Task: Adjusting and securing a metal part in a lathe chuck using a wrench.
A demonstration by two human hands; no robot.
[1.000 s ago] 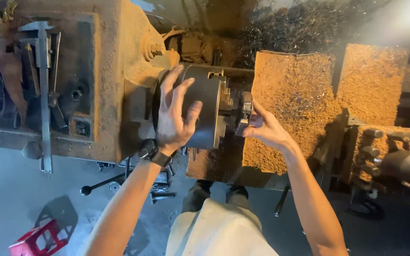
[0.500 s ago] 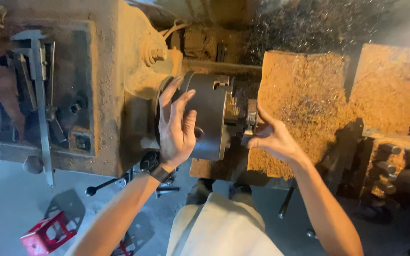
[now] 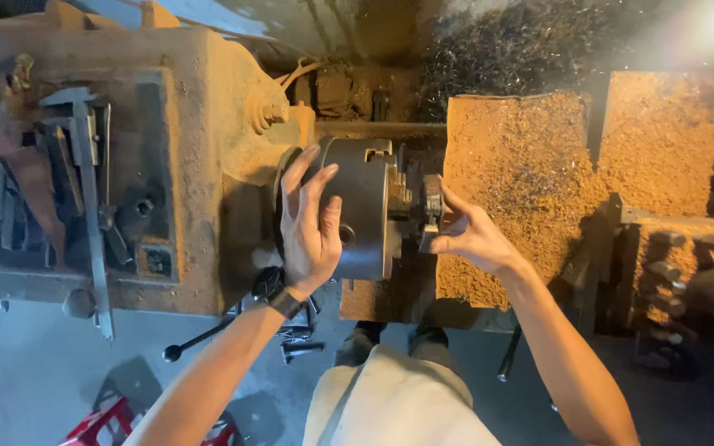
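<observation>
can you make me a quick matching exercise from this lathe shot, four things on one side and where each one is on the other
Things:
1. left hand
2. right hand
3. caliper
4. metal shavings

Places:
A. piled behind the machine, at the top
B. spread flat on the round chuck
C. lying in the tray at far left
D. at the small workpiece on the chuck's face

Pairs: 1-B, 2-D, 3-C, 4-A

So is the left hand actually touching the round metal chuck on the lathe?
Touching. The head view shows the left hand laid flat on the chuck, palm and fingers spread over its curved side with no gap visible.
</observation>
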